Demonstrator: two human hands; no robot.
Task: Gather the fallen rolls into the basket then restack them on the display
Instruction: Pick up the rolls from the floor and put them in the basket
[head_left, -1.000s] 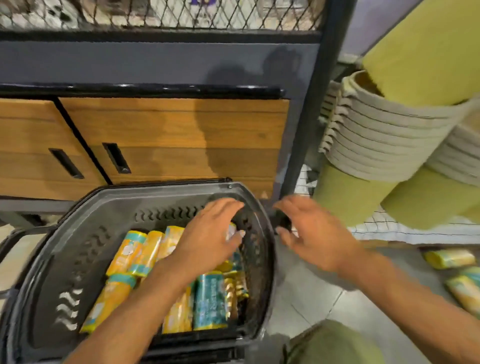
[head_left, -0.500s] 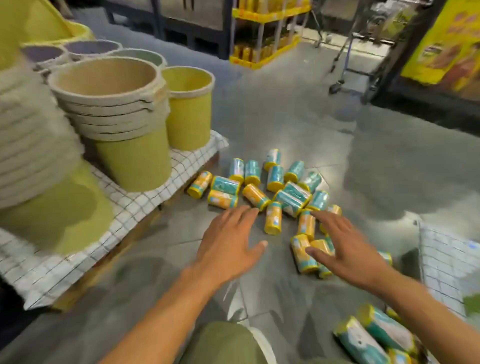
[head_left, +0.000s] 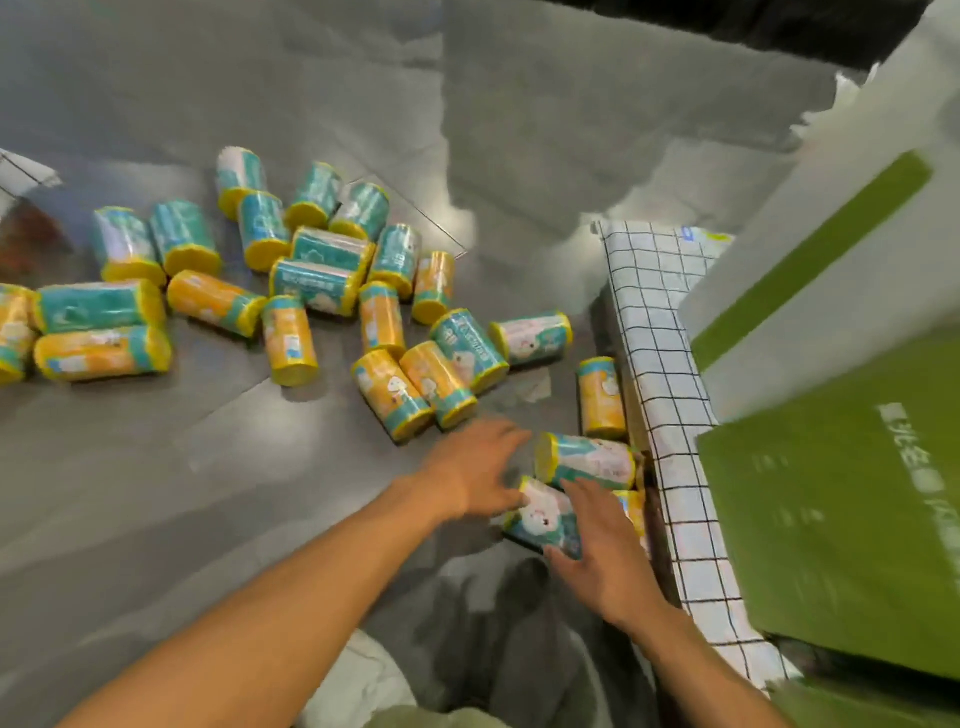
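Where: A shop floor (head_left: 156, 467), beside a low display covered in checked cloth (head_left: 670, 395), with green cartons (head_left: 841, 519) on top.
Rolls: Yellow and teal film-wrapped rolls (head_left: 324, 278) lie scattered on their sides across the floor. A few more sit against the display's edge. None are restacked, and the basket is out of view.
Right hand: My right hand (head_left: 602, 551) grips the nearest roll (head_left: 543, 522), fingers over its top and thumb at its lower end.
Left hand: My left hand (head_left: 470, 467) reaches with fingers straight and holds nothing. Its fingertips are just beside the yellow end of a second roll (head_left: 592, 460).
Handling: I judge the rolls light and slightly squashy, with glossy film that is likely slippery and round sides that will roll away.
Hold: Best to take each roll across its middle, one per hand, with a firm squeeze.
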